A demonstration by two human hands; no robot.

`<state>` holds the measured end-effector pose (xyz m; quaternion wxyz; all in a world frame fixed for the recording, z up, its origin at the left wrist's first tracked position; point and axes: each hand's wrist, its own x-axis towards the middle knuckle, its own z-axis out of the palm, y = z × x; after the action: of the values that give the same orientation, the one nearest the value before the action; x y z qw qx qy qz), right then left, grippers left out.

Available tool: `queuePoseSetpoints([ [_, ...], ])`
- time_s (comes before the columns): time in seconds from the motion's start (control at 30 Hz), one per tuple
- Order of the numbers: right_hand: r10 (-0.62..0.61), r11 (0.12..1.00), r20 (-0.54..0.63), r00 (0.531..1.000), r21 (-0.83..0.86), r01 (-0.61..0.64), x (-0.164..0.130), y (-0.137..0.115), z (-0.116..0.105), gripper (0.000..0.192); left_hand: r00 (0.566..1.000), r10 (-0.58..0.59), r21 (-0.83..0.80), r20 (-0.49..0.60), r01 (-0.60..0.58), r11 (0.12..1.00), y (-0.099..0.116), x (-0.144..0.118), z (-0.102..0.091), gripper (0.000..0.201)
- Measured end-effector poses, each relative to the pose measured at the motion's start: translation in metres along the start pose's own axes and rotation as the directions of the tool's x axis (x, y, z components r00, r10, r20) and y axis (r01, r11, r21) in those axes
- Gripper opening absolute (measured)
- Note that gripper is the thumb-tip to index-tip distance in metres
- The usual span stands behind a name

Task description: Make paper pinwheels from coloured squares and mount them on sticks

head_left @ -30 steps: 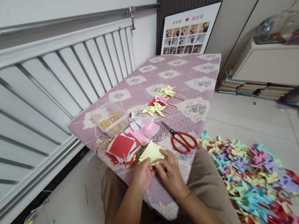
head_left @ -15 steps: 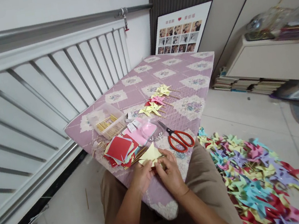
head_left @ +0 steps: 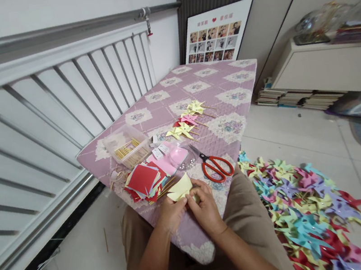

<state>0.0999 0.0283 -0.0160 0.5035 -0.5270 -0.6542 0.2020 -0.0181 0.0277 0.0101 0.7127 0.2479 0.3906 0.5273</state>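
Seated at the near end of a quilted pink mattress pad (head_left: 213, 85), a person works a yellow paper square (head_left: 180, 188) just below the centre of the frame. The left hand (head_left: 171, 212) pinches the sheet's near edge, thumb and fingers clamped on it; the right hand (head_left: 206, 206) meets it from the other side, its fingertips closed on the same edge. The paper's far half lifts clear of the pad.

Just beyond it, to the left, lies a loose stack of red paper squares (head_left: 144, 180) over thin wooden sticks; red-handled scissors (head_left: 215, 166) rest open to the right. Farther up the pad stand a clear box of sticks (head_left: 128, 148) and a short row of finished pinwheels (head_left: 186, 122). A heap of coloured pinwheels (head_left: 307, 210) covers the floor at lower right.

The risk here looks small but real: the sheet is held only at one edge, so an uneven pinch could set a crooked crease or tear the thin paper, and a nudge from the left wrist could scatter the red stack sitting close by.
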Motion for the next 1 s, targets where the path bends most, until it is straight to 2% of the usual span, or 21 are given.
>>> queuePoseSetpoints([
  [0.3,0.006,1.0,-0.023,1.0,-0.001,-0.006,0.0,0.001,0.002,0.012,0.999,-0.015,0.002,-0.049,0.016,1.0,0.004,-0.003,0.004,0.031],
  [0.43,0.053,0.998,-0.068,0.996,0.027,-0.051,-0.002,0.004,0.005,0.012,0.997,-0.025,0.023,-0.066,0.027,0.999,0.002,-0.001,0.005,0.027],
  [0.5,0.107,0.994,-0.09,0.99,0.044,-0.103,-0.004,0.005,0.006,0.023,0.996,-0.037,0.033,-0.077,0.04,0.999,0.001,0.0,0.005,0.025],
  [0.57,0.163,0.985,-0.094,0.982,0.062,-0.158,-0.004,0.006,0.006,0.041,0.994,-0.051,0.038,-0.098,0.055,0.998,0.0,0.001,0.003,0.023],
  [0.7,0.26,0.955,-0.032,0.965,0.155,-0.252,-0.001,0.005,0.002,0.067,0.985,-0.071,0.088,-0.156,0.085,0.993,-0.002,0.003,-0.001,0.021],
  [0.77,0.32,0.916,0.058,0.946,0.237,-0.324,0.004,0.004,-0.003,0.074,0.981,-0.081,0.144,-0.179,0.108,0.984,-0.002,0.003,-0.002,0.021],
  [0.83,0.386,0.83,0.201,0.9,0.35,-0.434,0.01,0.003,-0.011,0.075,0.977,-0.097,0.193,-0.188,0.134,0.972,-0.001,0.002,-0.003,0.025],
  [0.93,0.469,0.651,0.35,0.811,0.484,-0.585,0.021,0.0,-0.026,0.063,0.978,-0.111,0.256,-0.177,0.155,0.954,0.003,-0.001,-0.005,0.031],
  [1.0,0.495,0.588,0.389,0.777,0.509,-0.629,0.028,-0.003,-0.037,0.055,0.98,-0.119,0.297,-0.159,0.162,0.941,0.006,-0.004,-0.006,0.032],
])
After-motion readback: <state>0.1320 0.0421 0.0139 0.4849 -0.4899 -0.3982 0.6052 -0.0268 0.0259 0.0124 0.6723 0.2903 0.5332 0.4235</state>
